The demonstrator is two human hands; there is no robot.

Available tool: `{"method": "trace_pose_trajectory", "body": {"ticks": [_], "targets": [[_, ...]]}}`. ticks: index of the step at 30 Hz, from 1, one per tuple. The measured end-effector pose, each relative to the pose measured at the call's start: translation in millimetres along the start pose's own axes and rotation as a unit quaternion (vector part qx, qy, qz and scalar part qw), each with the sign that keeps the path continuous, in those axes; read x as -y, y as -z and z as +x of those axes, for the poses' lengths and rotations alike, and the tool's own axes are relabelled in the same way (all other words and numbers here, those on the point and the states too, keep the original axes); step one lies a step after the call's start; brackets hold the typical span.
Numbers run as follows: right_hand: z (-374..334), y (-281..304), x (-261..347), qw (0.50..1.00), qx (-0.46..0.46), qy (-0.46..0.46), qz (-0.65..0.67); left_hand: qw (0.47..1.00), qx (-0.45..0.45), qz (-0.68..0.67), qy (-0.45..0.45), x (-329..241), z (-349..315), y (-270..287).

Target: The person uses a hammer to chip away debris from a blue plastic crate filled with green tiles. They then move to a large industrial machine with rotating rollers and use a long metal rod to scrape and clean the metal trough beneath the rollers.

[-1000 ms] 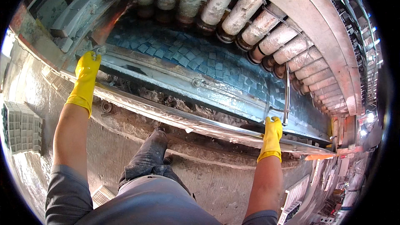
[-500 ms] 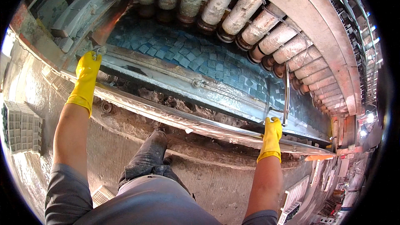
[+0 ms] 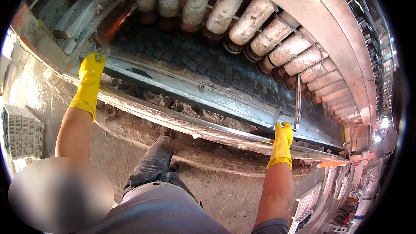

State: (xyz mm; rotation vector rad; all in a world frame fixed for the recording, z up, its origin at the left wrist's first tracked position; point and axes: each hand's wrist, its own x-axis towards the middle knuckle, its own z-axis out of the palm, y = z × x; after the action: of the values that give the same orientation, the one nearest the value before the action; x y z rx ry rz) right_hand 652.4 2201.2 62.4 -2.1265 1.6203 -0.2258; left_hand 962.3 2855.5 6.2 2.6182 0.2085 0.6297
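Yellow rubber gloves cover both my hands. My left hand (image 3: 91,69) is curled at the left end of the long metal ledge (image 3: 160,89), against a small metal fitting. At the ledge's right part my right hand (image 3: 282,141) is closed, just beside an upright metal bar (image 3: 297,104) with a short rod on it. What lies inside each fist is hidden by the gloves. Beyond the ledge, many small dark square tiles (image 3: 195,58) lie scattered and overlapping on a wet-looking bed.
A curved row of thick, worn cylinders (image 3: 255,19) hangs over the tiles beneath a broad metal housing (image 3: 331,17). Nearer me runs a shiny metal rail (image 3: 203,128). Stacked light-coloured plastic crates (image 3: 24,132) stand at left on the concrete floor (image 3: 216,190). Blurring hides my left sleeve.
The tile bed looks darker now, its blue sheen mostly gone. A blurred patch has appeared over my left upper arm. Both hands keep nearly the same places.
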Motion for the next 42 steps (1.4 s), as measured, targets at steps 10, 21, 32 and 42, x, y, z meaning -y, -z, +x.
{"method": "trace_pose_trajectory", "body": {"ticks": [10,21,32,42], "targets": [[31.8,-5.5,15.0,1.0,0.012,0.01,0.013,1.0,0.007,0.006,-0.003,-11.3,27.5,-15.6],[45.0,-4.4,34.1,1.0,0.02,0.02,0.009,1.0,0.023,0.01,-0.006,-31.7,41.8,-13.3],[63.0,-1.1,67.6,0.999,0.043,0.026,0.005,0.998,0.053,0.033,-0.014,-45.9,69.5,-22.3],[101.3,-11.9,91.5,0.991,-0.007,0.098,-0.088,0.995,0.082,0.065,0.001,-58.2,106.6,-39.6]]}}
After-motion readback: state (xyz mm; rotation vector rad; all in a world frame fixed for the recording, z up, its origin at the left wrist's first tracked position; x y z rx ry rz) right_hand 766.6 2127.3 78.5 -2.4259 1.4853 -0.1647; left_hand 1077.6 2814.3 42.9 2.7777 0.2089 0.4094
